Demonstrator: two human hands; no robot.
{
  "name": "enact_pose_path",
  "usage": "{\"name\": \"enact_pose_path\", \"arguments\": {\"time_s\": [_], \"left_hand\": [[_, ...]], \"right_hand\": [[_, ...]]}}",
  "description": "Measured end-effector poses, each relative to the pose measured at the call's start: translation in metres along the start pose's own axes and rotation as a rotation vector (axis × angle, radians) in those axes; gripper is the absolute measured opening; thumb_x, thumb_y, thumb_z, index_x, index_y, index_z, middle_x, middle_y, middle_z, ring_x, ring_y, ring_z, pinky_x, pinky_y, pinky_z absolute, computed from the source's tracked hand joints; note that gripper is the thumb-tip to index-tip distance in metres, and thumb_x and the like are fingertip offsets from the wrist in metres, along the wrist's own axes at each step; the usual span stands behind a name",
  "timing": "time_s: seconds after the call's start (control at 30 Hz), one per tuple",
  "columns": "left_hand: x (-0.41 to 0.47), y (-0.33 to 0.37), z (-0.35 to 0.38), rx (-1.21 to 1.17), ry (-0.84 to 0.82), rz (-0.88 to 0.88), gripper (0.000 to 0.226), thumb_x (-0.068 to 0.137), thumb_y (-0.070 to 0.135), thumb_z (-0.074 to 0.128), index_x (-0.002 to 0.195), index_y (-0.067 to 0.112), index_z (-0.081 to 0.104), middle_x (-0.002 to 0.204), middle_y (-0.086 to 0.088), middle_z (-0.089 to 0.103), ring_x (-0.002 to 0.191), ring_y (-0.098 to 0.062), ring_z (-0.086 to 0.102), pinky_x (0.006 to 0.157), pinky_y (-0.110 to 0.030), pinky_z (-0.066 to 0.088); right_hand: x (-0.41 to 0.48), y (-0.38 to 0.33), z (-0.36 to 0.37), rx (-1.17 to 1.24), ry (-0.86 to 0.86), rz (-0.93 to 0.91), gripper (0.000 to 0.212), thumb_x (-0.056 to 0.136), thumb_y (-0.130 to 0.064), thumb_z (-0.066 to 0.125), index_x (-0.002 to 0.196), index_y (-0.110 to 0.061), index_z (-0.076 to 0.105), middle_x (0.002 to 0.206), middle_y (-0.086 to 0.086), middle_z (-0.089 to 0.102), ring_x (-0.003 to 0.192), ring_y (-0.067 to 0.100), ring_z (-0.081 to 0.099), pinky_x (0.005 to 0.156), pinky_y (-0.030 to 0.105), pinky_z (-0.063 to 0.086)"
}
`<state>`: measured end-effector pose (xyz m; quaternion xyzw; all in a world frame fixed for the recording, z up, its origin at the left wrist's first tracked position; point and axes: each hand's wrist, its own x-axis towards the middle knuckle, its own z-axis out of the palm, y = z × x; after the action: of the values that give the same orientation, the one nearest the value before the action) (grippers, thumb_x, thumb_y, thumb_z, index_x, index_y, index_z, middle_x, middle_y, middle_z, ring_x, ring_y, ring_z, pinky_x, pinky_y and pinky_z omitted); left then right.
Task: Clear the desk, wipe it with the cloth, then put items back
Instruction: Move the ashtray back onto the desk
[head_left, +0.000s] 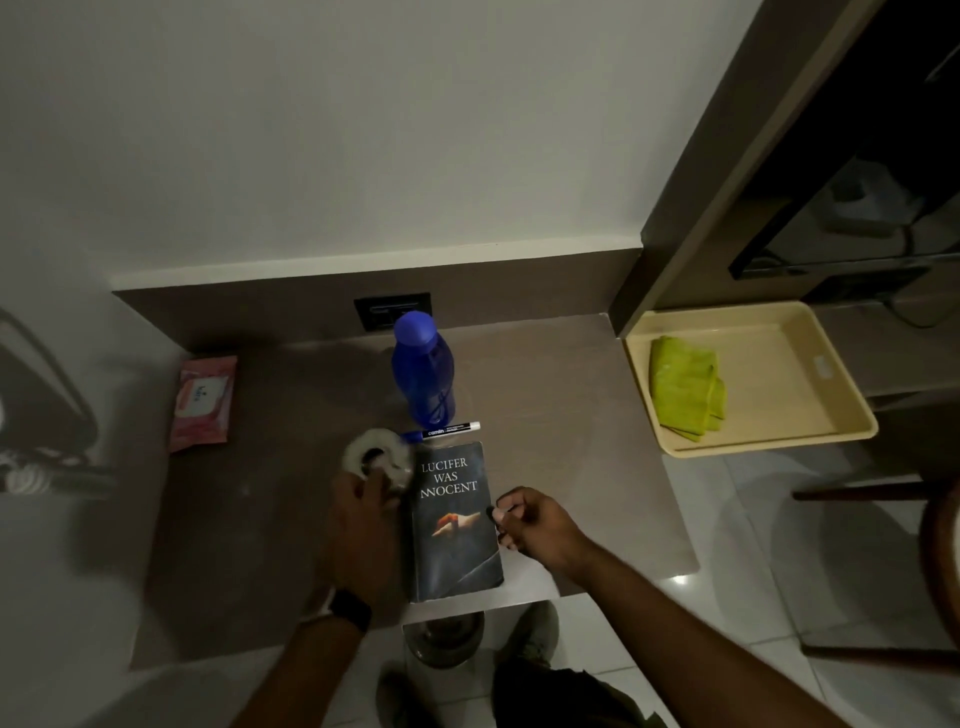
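Book (454, 519) lies nearest on the tabletop (561, 415), between both grips. The right grip (535, 519) pinches a small dark object (491, 513) at its edge; the left grip (363, 525) is on the tape roll (376, 457) — blurred, so whether it holds I cannot tell. Best lift each piece clear — marker (447, 431), bottle (423, 374) too — into the tray (779, 374) by the cloth (683, 384).

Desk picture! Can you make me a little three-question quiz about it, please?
1. True or false: the folded green cloth lies in the cream plastic tray.
2. What stands upright on the brown desk? A) blue plastic bottle B) yellow mug C) red lamp
3. Which hand grips the white tape roll?
Key: 1 true; 2 A; 3 the left hand.
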<state>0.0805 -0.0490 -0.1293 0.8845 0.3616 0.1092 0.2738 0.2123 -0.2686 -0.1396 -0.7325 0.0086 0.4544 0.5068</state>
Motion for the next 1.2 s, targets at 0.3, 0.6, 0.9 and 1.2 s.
{"name": "enact_pose_path", "arguments": {"time_s": [0.3,0.6,0.9,1.2], "left_hand": [[-0.023,0.101,0.028,0.237,-0.243,0.524,0.047,0.084,0.015,0.069,0.127,0.03,0.055,0.11,0.0,0.055,0.086,-0.011,0.058,0.075,-0.027,0.058],[0.024,0.156,0.037,0.386,-0.224,0.682,0.059,0.08,0.013,0.075,0.131,0.025,0.05,0.108,-0.009,0.057,0.089,-0.023,0.061,0.075,-0.038,0.057],[0.029,0.132,0.035,0.218,-0.263,0.584,0.069,0.088,0.015,0.074,0.147,0.016,0.039,0.115,-0.002,0.059,0.08,-0.008,0.06,0.067,-0.023,0.057],[-0.005,0.081,0.049,0.283,-0.577,0.25,0.11,0.076,0.043,0.085,0.16,0.027,0.016,0.152,-0.007,0.032,0.123,-0.021,0.06,0.102,-0.035,0.057]], "right_hand": [[-0.012,-0.046,-0.015,0.358,0.143,-0.107,0.039,0.11,-0.036,0.052,0.102,-0.011,0.081,0.095,0.013,0.083,0.085,0.026,0.082,0.064,0.032,0.066],[0.0,-0.069,-0.062,0.191,0.312,-0.308,0.048,0.093,-0.057,0.071,0.104,-0.011,0.076,0.093,0.017,0.079,0.088,0.033,0.079,0.07,0.045,0.069],[0.059,-0.121,-0.1,0.229,0.359,-0.183,0.035,0.103,-0.023,0.069,0.131,-0.003,0.069,0.124,0.02,0.075,0.115,0.037,0.074,0.096,0.053,0.063],[0.098,-0.142,-0.119,0.301,0.403,-0.046,0.04,0.107,-0.012,0.061,0.143,0.005,0.057,0.143,0.031,0.06,0.131,0.049,0.06,0.097,0.057,0.059]]}}
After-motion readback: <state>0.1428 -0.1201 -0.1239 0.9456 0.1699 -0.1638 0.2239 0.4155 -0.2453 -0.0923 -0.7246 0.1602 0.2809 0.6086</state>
